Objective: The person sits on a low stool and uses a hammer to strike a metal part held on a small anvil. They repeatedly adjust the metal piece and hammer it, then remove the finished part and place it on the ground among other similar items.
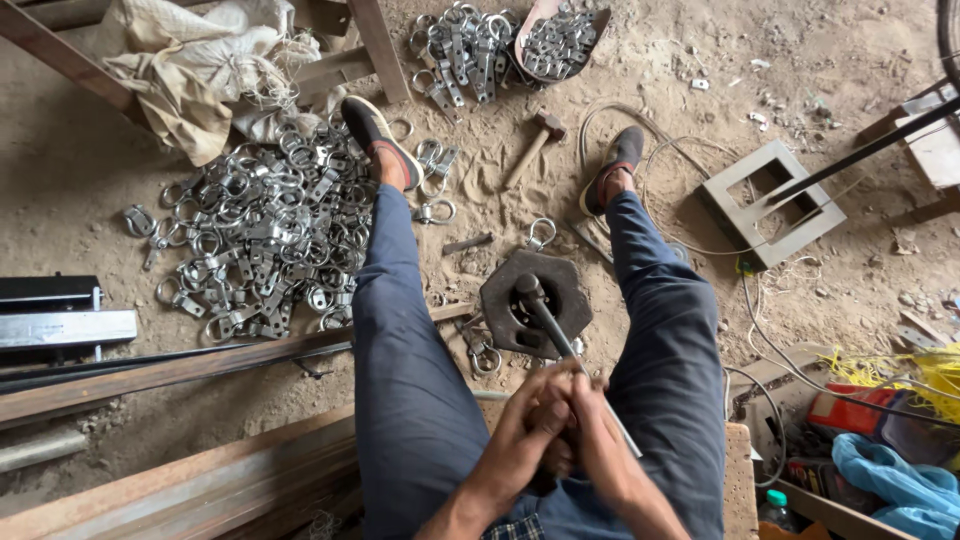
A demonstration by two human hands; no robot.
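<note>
The floor is sandy dirt, and we sit on it with our legs spread. Our left hand [530, 425] and right hand [600, 435] are together, both clamped on a dark bar [550, 325]. Its far end stands in a black octagonal plate [535, 300] between our knees. A pile of metal rings [255, 235] lies left, a hammer [532, 145] farther ahead.

Sandy dirt floor [640, 70]: ring-clamp heap [260, 235] at nine o'clock, hammer [533, 143] at twelve, octagonal iron block [533, 303] centre, square steel frame [772, 203] at two.
</note>
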